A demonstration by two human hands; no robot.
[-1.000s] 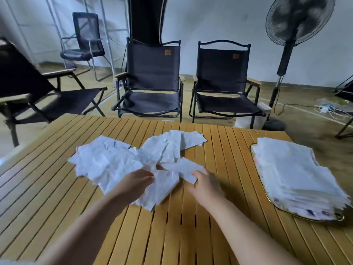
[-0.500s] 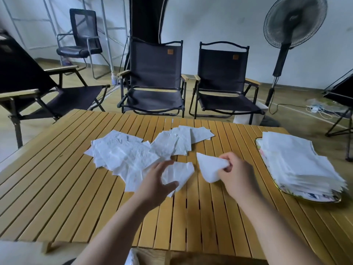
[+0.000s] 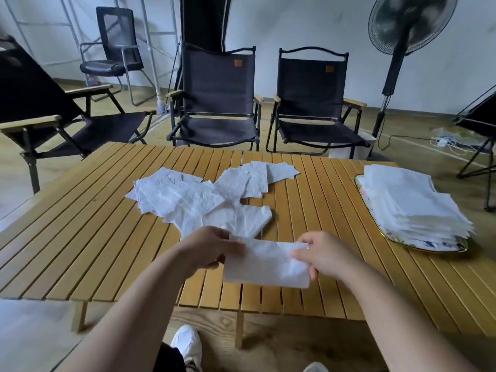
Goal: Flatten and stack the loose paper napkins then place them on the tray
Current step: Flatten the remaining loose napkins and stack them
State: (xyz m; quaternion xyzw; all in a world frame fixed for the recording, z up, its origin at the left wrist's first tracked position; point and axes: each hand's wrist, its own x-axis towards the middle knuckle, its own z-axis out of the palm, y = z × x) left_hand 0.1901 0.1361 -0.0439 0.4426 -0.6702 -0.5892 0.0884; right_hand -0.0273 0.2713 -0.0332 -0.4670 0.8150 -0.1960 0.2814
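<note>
One white paper napkin [image 3: 268, 261] is stretched between my hands above the near part of the wooden slat table [image 3: 80, 237]. My left hand [image 3: 212, 247] pinches its left edge and my right hand [image 3: 319, 253] pinches its right edge. Beyond my hands, several crumpled loose napkins [image 3: 198, 202] lie spread over the middle of the table. At the right edge of the table a patterned tray [image 3: 418, 244] carries a thick stack of flattened napkins [image 3: 410, 200].
Two black folding chairs [image 3: 220, 103] stand behind the table, another [image 3: 40, 108] at the left. A standing fan [image 3: 402, 36] and floor cables are at the back right. My white shoe [image 3: 186, 345] shows below the near table edge.
My right hand lifted one napkin from the pile and brought it toward me. My left hand left the pile and took the napkin's other edge, so it is now spread between both hands.
</note>
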